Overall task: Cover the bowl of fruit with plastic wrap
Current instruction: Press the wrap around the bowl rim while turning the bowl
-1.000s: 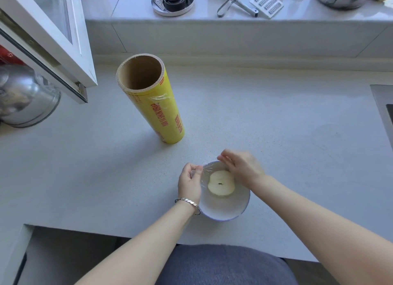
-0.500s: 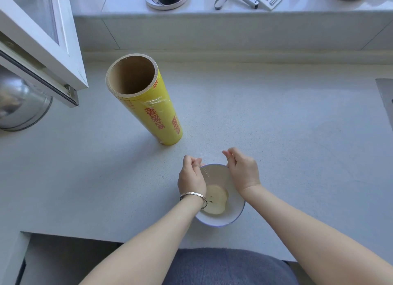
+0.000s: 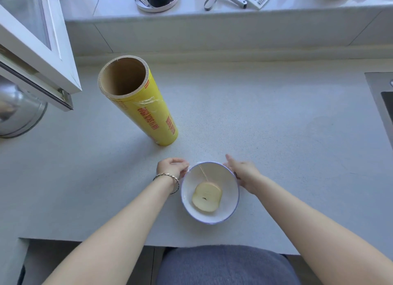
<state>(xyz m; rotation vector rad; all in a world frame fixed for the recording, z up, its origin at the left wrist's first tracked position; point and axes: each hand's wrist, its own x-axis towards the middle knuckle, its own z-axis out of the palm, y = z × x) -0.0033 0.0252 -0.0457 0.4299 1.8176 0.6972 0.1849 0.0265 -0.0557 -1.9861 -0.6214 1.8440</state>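
White, blue-rimmed bowl (image 3: pixel 236 201), clear plastic film (image 3: pixel 204 175) stretched over it: your left hand (image 3: pixel 172 170) pinches film at its rim, right hand (image 3: pixel 244 175) presses flat alongside; next, probably, smooth the edges down.

Pale speckled counter (image 3: pixel 276 125), flat, front edge toward viewer. Left of centre, yellow plastic wrap roll (image 3: pixel 148 112) stood upright on end, cardboard core open at top. Near front edge sat white bowl (image 3: pixel 230 201) with blue rim, apart from roll, apple slice (image 3: pixel 207 197) inside. At far left, metal pot (image 3: pixel 19 114). At right, sink edge (image 3: pixel 380 106).
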